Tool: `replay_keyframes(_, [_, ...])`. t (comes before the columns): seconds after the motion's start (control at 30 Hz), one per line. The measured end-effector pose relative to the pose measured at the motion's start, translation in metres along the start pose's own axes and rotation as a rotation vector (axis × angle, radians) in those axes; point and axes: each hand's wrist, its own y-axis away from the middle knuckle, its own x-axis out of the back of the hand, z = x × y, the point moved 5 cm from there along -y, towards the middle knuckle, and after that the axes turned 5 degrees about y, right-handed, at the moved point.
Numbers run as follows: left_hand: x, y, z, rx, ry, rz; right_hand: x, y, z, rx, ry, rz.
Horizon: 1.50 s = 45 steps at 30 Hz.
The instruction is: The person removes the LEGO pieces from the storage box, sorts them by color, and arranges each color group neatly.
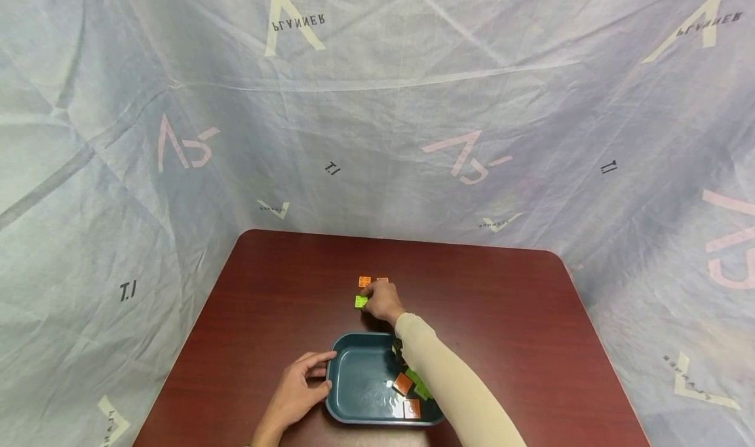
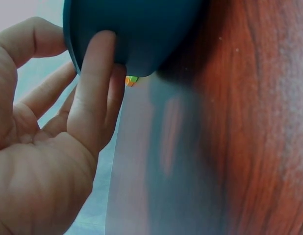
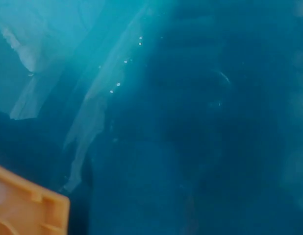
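Observation:
On the table, my right hand [image 1: 385, 301] pinches a lime-green toy building brick [image 1: 360, 301] between thumb and finger. Just beyond it lies an orange brick [image 1: 364, 281], with a second orange brick [image 1: 382, 279] partly hidden behind the knuckles. My left hand [image 1: 297, 388] rests at the left side of a dark teal tray [image 1: 332, 394], its spread fingers touching the rim and outer wall [image 2: 146, 34]. Inside the tray, to the right, lie orange bricks [image 1: 411, 408] and green bricks [image 1: 420, 385]. An orange brick [image 3: 31, 208] shows at the right wrist view's corner; no hand appears there.
The reddish-brown wooden table [image 1: 501, 316] has rounded far corners. A pale printed fabric sheet [image 1: 377, 139] hangs behind and beside it. My right forearm's cream sleeve [image 1: 460, 381] passes over the tray's right side and hides part of it.

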Motion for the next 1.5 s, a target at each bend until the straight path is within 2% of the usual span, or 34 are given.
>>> replay_keyframes(0.3, [0.0,0.0,0.001,0.006,0.002,-0.002,0.004,-0.002,0.001,0.046,0.031,0.036])
replay_keyframes(0.73, [0.0,0.0,0.003,-0.006,-0.001,0.012,0.016,0.003,0.002,0.03,-0.07,0.023])
replay_keyframes(1.0, [0.001,0.001,0.003,0.0,0.015,0.005,0.036,0.015,-0.006,0.044,-0.154,0.003])
replay_keyframes(1.13, [0.001,0.001,0.002,0.004,0.0,0.008,0.046,0.022,-0.008,0.052,-0.154,0.0])
replay_keyframes(1.5, [0.0,0.0,0.001,0.026,0.016,0.011,0.062,0.041,-0.01,0.06,-0.225,-0.02])
